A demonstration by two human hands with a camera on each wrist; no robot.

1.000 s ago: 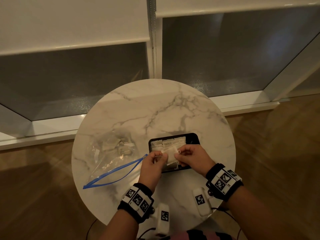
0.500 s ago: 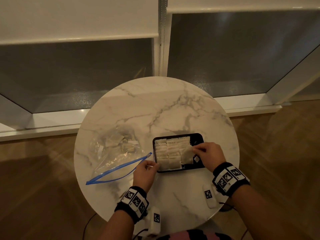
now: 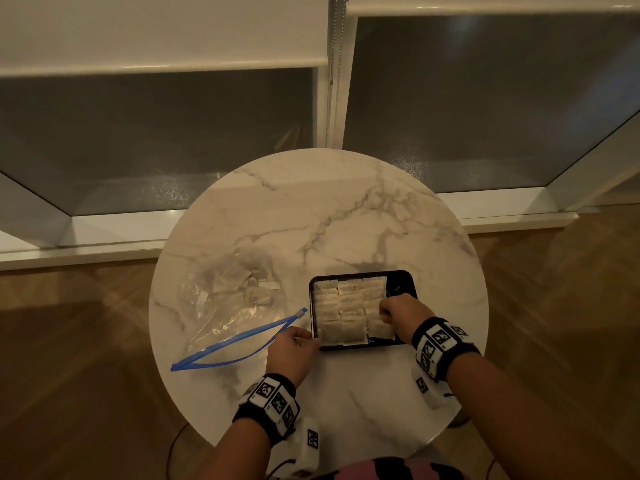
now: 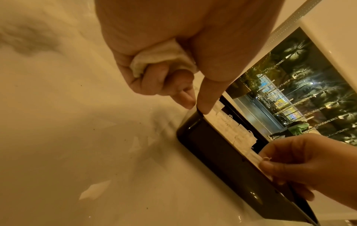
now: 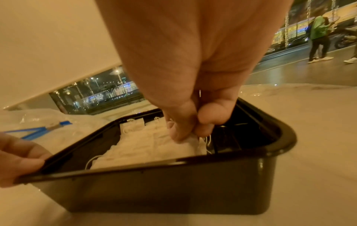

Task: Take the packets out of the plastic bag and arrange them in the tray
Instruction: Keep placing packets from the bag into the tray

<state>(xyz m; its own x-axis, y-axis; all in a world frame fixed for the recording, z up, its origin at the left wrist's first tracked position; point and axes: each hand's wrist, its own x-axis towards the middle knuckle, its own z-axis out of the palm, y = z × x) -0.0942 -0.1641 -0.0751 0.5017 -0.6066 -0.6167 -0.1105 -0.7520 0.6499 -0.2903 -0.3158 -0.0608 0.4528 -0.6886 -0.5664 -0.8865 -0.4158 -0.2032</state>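
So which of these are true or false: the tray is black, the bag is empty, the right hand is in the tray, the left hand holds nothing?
1. The tray is black. True.
2. The plastic bag is empty. False: some packets still lie inside.
3. The right hand pinches a packet inside the tray. True.
4. The left hand holds nothing. False: it has a packet tucked in its curled fingers and touches the tray's corner.
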